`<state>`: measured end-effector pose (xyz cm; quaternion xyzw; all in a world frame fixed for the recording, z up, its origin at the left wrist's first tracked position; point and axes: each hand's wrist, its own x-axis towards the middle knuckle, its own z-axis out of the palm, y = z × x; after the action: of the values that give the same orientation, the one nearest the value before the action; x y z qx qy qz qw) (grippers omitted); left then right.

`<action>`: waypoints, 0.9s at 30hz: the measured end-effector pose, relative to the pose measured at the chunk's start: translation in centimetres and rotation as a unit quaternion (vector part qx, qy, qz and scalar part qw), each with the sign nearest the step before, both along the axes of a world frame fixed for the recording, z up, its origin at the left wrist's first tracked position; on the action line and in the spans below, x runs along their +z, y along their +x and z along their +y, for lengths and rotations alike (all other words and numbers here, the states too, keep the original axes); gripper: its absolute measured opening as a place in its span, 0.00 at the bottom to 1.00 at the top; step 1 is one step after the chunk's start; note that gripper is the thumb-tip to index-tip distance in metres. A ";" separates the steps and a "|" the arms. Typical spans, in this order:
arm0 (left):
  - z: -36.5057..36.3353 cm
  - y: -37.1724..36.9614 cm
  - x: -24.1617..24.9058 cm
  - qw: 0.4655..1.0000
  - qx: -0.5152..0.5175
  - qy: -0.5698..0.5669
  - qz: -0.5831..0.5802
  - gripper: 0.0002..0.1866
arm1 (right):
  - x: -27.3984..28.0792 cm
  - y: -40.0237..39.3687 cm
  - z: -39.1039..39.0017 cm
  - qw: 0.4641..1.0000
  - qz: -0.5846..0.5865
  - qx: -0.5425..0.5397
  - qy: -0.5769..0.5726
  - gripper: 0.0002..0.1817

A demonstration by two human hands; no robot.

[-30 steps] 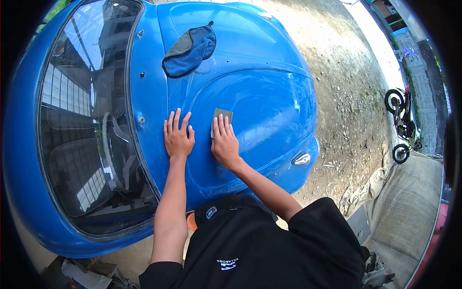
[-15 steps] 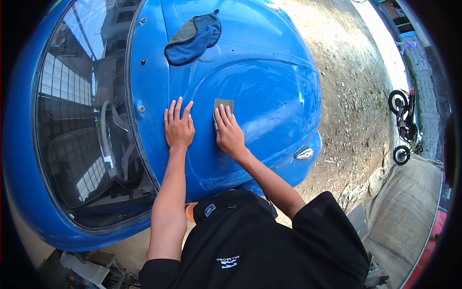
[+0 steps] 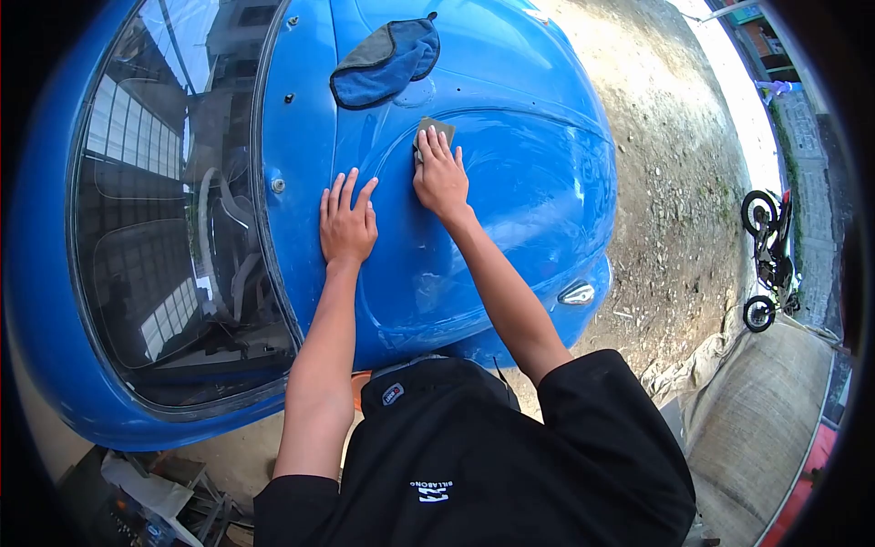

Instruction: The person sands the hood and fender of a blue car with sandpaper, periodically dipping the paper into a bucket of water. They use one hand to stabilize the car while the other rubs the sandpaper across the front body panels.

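My left hand (image 3: 348, 221) lies flat on the blue car body (image 3: 519, 219), its fingers spread, close to the windshield edge. Farther up and to the right, my right hand (image 3: 441, 179) presses a grey-brown sanding sheet (image 3: 439, 126) against the curved panel. Part of the sheet sticks out beyond the fingertips; the rest is hidden under them. A blue and grey cloth (image 3: 385, 66) rests on the panel above both hands, touching neither.
The dark windshield (image 3: 173, 219) fills the left side. A chrome-rimmed light (image 3: 576, 293) sits at the lower right of the body. Beyond the gravel ground (image 3: 674, 201) stands a motorcycle (image 3: 770, 255). A metal frame with clutter (image 3: 196, 501) is at the lower left.
My right hand has slid up the panel with the sanding sheet, away from my body. My left hand stays flat near the windshield. The camera view has shifted slightly.
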<state>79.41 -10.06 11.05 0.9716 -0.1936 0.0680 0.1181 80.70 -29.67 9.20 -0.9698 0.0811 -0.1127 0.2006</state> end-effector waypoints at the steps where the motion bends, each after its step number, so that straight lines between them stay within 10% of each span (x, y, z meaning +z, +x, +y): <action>1: 0.0 0.0 0.0 1.000 0.003 -0.001 0.007 0.23 | 0.1 0.1 0.0 1.000 0.003 -0.001 0.011 0.29; 12: 0.2 0.1 -0.7 1.000 -0.003 0.000 0.006 0.23 | 0.5 -23.4 -0.6 0.967 0.164 0.194 -0.019 0.42; 20: 0.3 0.0 -0.7 1.000 0.000 -0.004 0.013 0.24 | -2.8 -3.1 -7.8 0.977 0.068 -0.200 0.036 0.29; 27: 0.2 -0.1 -0.8 1.000 0.013 -0.011 0.024 0.25 | -2.1 7.9 -3.9 0.986 -0.003 -0.146 0.077 0.29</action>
<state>79.31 -9.87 10.23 0.9741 -0.1769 0.0485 0.1320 88.63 -33.52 7.14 -0.9290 0.2292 -0.1368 0.2564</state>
